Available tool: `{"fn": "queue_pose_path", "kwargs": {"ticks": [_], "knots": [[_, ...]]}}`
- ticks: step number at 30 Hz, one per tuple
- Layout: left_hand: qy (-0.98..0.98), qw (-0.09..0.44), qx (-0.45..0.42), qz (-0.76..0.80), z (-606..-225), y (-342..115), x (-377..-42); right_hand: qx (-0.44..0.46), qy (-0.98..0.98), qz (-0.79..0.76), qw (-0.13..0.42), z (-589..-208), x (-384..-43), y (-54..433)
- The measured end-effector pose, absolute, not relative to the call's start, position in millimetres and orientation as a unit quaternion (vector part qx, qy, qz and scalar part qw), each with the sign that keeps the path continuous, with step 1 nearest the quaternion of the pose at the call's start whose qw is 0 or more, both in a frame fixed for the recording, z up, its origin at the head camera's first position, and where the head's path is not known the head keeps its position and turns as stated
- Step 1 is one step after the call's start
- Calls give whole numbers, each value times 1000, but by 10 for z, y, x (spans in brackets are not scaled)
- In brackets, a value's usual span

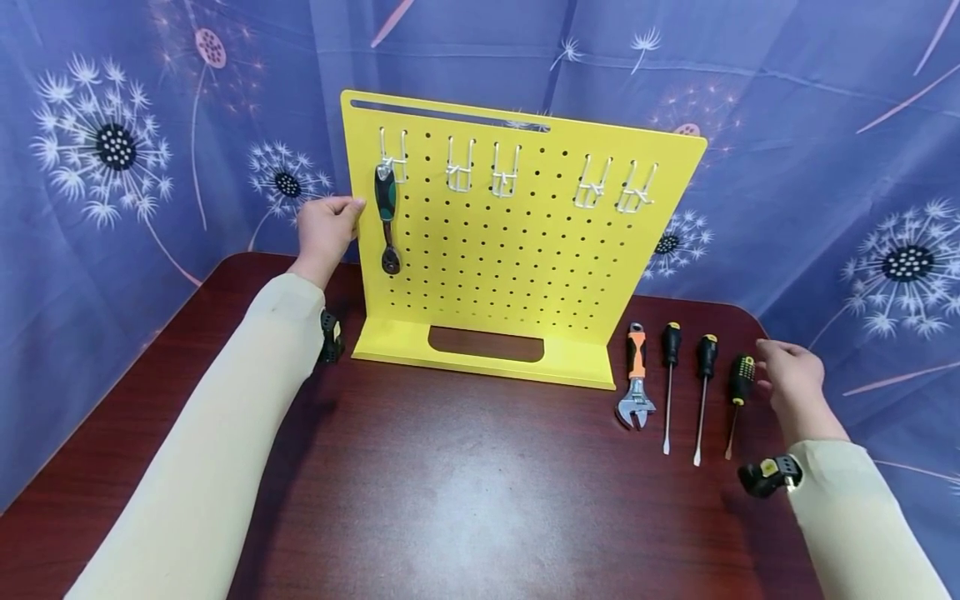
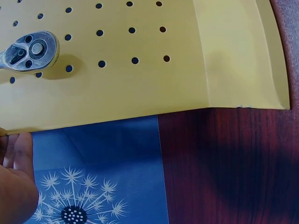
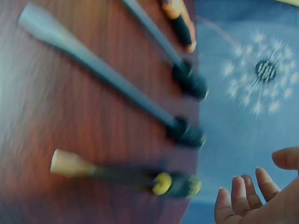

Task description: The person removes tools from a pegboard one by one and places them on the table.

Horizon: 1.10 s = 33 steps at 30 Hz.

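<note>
My left hand (image 1: pixel 327 233) pinches the left edge of a yellow pegboard (image 1: pixel 495 258) that stands upright on its base. A ratchet wrench (image 1: pixel 386 208) with a green and black handle hangs from the board's leftmost hook, head down, just right of that hand; its head shows large in the left wrist view. My right hand (image 1: pixel 793 379) holds nothing, its fingers apart beside the black and yellow handle of a short screwdriver (image 1: pixel 742 382). Left of it lie two longer black-handled screwdrivers, one nearer (image 1: pixel 707 358) and one farther (image 1: pixel 671 346), and an adjustable wrench (image 1: pixel 637 367) with an orange handle.
More white wire hooks (image 1: pixel 505 171) run along the pegboard's upper part. The board's base lies on a dark red wooden table (image 1: pixel 450 483). Behind the table hangs a blue curtain (image 1: pixel 247 83) with a dandelion print.
</note>
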State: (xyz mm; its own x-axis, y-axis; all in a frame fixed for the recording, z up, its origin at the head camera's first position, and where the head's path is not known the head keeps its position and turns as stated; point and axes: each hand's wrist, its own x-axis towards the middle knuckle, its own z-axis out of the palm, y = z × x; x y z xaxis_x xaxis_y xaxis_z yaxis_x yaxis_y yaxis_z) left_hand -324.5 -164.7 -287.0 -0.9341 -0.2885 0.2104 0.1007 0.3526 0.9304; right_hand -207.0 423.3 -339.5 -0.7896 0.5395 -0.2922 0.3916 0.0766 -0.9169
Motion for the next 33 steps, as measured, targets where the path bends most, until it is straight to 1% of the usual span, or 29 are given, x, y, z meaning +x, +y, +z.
{"fn": "queue_pose_path", "kwargs": {"ticks": [5, 10, 16, 25, 30, 33], "knots": [[-806, 172, 60, -563, -2865, -1644, -3247, -253, -768, 584, 74, -3312, -2124, 3937], [-810, 163, 65, -560, -2847, -1634, -3230, -189, -816, 542, 70, -3258, -2171, 3642], [-814, 162, 68, -554, -2849, -1639, -3230, -137, -851, 505, 37, -3171, -2201, 3236], [-817, 161, 71, -549, -2860, -1646, -3253, -52, -857, 512, -30, -3091, -2251, 2596], [-817, 164, 68, -549, -2872, -1651, -3263, -23, -844, 534, -50, -3107, -2333, 2261], [-816, 165, 66, -550, -2877, -1652, -3267, -5, -829, 557, -49, -3108, -2395, 2077]]}}
